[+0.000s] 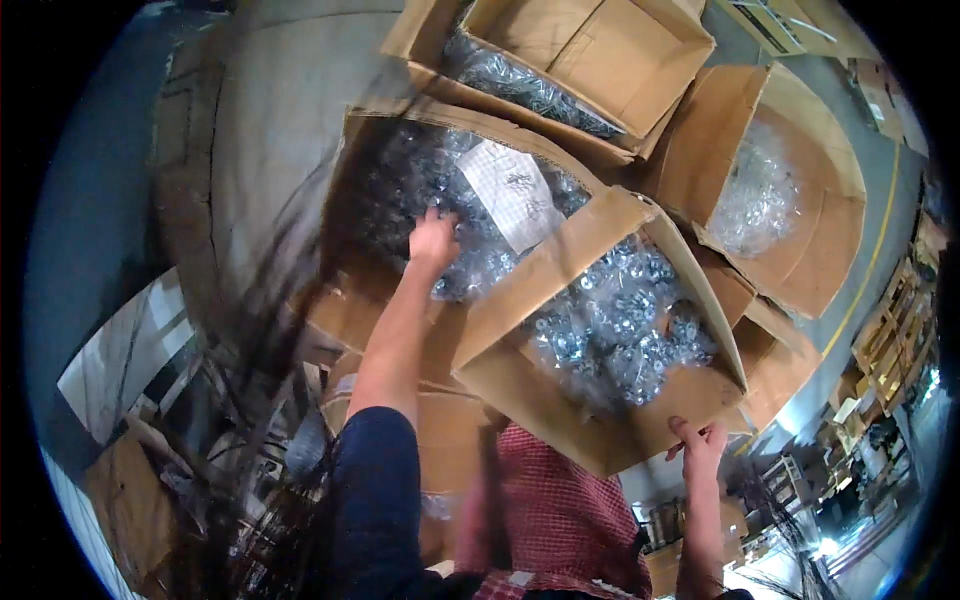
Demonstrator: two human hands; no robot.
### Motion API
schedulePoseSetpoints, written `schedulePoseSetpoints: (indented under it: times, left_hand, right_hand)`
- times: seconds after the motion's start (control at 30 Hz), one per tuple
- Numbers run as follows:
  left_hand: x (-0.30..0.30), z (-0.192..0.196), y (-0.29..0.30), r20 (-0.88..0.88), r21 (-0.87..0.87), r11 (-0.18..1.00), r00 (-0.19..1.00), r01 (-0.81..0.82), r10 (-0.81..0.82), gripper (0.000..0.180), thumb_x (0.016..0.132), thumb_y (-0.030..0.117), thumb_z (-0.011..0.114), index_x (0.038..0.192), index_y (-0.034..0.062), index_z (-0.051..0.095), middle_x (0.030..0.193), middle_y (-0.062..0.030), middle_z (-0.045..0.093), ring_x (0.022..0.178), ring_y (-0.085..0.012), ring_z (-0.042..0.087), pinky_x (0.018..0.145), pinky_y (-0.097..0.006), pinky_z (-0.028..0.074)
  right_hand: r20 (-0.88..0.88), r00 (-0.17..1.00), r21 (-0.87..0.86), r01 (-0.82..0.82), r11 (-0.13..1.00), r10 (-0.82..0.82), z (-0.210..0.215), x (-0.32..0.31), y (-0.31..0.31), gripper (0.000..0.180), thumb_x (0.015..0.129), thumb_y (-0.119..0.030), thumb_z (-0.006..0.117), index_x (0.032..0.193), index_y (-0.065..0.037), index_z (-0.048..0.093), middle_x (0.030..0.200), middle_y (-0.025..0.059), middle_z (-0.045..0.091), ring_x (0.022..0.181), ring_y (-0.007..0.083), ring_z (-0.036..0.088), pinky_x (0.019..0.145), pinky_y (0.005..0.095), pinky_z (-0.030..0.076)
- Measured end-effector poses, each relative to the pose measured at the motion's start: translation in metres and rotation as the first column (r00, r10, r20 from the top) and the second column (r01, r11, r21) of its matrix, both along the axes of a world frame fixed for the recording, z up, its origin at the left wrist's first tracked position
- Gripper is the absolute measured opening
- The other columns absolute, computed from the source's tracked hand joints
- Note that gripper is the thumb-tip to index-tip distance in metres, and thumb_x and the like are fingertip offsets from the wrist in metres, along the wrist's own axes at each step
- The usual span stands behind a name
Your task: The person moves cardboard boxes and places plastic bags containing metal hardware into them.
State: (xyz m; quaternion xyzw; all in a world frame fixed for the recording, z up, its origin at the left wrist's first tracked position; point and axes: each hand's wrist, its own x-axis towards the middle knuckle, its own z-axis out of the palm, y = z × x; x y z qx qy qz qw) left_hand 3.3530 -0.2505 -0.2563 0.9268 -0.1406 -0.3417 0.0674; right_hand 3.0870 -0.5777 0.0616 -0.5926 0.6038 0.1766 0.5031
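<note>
My left hand (434, 243) reaches into a large cardboard box (470, 120) at the middle, its fingers slightly apart and bent down onto clear plastic bags (400, 190) of small metal parts. The fingertips are partly lost among the bags, and nothing is lifted. Closer to me, a smaller open cardboard box (540, 395) leans tilted over the large box's right side. Several clear bags of metal washers or similar rings (625, 310) lie in it. My right hand (700, 447) grips this box's near right edge, thumb at the rim.
A printed paper sheet (512, 190) lies on the bags in the large box. Behind stands another box (600, 50) with bagged metal pieces. To the right, an open box (830, 190) holds clear bags (755, 195). Wooden pallets (895, 320) stand at the far right.
</note>
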Motion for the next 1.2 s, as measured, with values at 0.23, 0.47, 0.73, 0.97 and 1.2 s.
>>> schedulePoseSetpoints:
  times: [0.23,0.47,0.73,0.97,1.2]
  left_hand:
    - [-0.023,0.178,-0.009,-0.57,-0.407,0.182,0.405,-0.895,0.715,0.035,0.059,-0.007,0.066,0.091,0.0045,0.062,0.094,-0.0009,0.059,0.083,-0.0123,0.056,0.071,-0.028,0.049]
    - [0.004,0.351,-0.052,-0.15,-0.781,0.624,0.967,0.013,-0.207,0.064,0.06,0.009,0.083,0.118,0.0094,0.056,0.127,-0.0133,0.046,0.126,-0.0276,0.041,0.083,-0.037,0.052]
    - [0.064,0.096,0.005,-0.051,-0.226,0.963,0.989,-0.148,0.14,0.1,0.064,0.032,0.084,0.145,0.0151,0.028,0.138,-0.0252,0.039,0.122,-0.044,0.043,0.106,-0.044,0.035]
    - [-0.005,-0.014,-0.022,-0.006,0.182,0.948,0.964,-0.262,0.267,0.109,0.059,0.026,0.084,0.146,0.0252,0.019,0.148,-0.0338,0.0,0.123,-0.0604,0.034,0.098,-0.049,0.045]
    - [-0.055,-0.019,-0.012,0.025,0.031,0.839,0.839,-0.544,0.543,0.067,0.065,0.018,0.077,0.124,0.0238,0.047,0.133,-0.0286,0.034,0.105,-0.0456,0.053,0.089,-0.048,0.048]
  right_hand:
    - [-0.038,0.999,-0.021,-0.02,1.0,0.019,-0.005,-0.009,-0.004,0.018,0.073,-0.007,0.062,0.083,0.007,0.062,0.075,0.0096,0.063,0.052,0.0167,0.057,0.038,0.0277,0.047]
    - [0.06,0.995,-0.084,-0.069,0.994,0.074,-0.003,-0.007,0.004,0.02,0.073,-0.008,0.064,0.084,0.007,0.062,0.075,0.01,0.063,0.053,0.0163,0.058,0.04,0.0271,0.049]
    - [0.031,0.999,-0.084,-0.032,0.996,0.035,-0.011,-0.013,0.002,0.02,0.074,-0.009,0.064,0.088,0.004,0.062,0.075,0.0076,0.062,0.055,0.015,0.058,0.041,0.0265,0.048]
    - [0.054,0.998,-0.146,0.04,0.988,-0.032,-0.009,-0.001,0.013,0.016,0.074,-0.004,0.061,0.087,0.007,0.062,0.071,0.0083,0.062,0.055,0.0142,0.058,0.044,0.0259,0.046]
    - [0.05,0.999,-0.097,-0.006,0.995,0.011,-0.01,-0.012,0.01,0.015,0.074,-0.004,0.06,0.083,0.007,0.062,0.072,0.0102,0.062,0.056,0.0161,0.06,0.044,0.0261,0.046]
